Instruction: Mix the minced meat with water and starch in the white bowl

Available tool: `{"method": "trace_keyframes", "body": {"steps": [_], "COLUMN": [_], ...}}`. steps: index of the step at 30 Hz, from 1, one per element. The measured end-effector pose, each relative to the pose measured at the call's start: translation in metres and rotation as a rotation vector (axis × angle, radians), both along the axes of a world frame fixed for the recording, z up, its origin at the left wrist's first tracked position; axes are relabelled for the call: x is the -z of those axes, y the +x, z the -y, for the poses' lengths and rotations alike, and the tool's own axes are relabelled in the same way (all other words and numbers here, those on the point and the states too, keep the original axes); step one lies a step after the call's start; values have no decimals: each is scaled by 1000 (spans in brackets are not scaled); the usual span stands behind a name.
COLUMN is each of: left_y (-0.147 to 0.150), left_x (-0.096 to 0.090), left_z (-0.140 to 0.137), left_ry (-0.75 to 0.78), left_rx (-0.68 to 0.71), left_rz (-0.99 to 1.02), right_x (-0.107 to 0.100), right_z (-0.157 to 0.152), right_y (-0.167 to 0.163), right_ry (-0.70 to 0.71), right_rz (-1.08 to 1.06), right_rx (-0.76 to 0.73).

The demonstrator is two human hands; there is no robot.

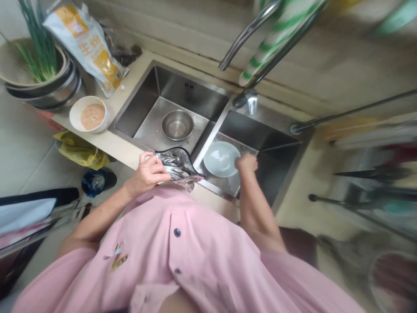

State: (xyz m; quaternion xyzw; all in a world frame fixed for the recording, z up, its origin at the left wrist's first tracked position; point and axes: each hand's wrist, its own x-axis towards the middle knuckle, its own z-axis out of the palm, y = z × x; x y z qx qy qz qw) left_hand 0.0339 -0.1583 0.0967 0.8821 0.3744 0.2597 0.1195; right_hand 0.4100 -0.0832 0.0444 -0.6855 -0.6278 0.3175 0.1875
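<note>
At the counter's front edge, my left hand (148,174) grips a small open pouch (179,161) with a black edge and a shiny silver inside. A patterned pinkish outer side shows at its lower right. Over the right sink basin (276,152), the closed fingers of my right hand (246,163) hold the right rim of a white bowl (221,159). Its inside faces up and looks empty. In the left basin (146,124) lies a round metal bowl (177,125).
A chrome faucet (249,34) arches over the sink. Left on the counter are a bowl of pinkish mince (93,116), a starch bag (89,48) and stacked basins (55,93) with green onions (39,56). Blurred racks with utensils (368,187) line the right.
</note>
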Motion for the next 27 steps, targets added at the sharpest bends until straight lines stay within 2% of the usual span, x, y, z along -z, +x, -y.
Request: {"method": "trace_keyframes", "body": {"steps": [2,3,5,6,7,8,11,13,15,22,27], "left_y": [-3,-4,-6,-7,-7,-7,-8,-8,-9,-19,-15], "left_x": [3,4,7,8,9,10,14,17,21,27,22], "left_z": [1,2,1,1,1,0,0,0,1,-1,-5], "left_ry": [-22,-33,-41,-38,-33,-30,-18,-1,17,7,58], "left_rx": [2,4,13,20,27,34,46,55,57,14,77], "left_rz": [-2,-1,7,11,10,0,-38,-30,-10,-76,-93], "right_x": [-3,-9,-30,-41,-53,-63,-77,-74,-68,-57,-48], "right_z": [-27,-34,-35,-31,-25,-19,-7,-6,-9,-9,-6], "right_y": [-17,-31,-67,-88,-111,-132,-185,-204,-211,-199,-199], "right_ry": [55,86,51,22,-7,-20,-33,-67,-103,-216,-150], "right_rz": [-67,-146,-245,-221,-143,-25,342,460,490,565,521], "right_rx": [116,57,-293,-494,-682,-809,-961,-1015,-1028,-943,-900]}}
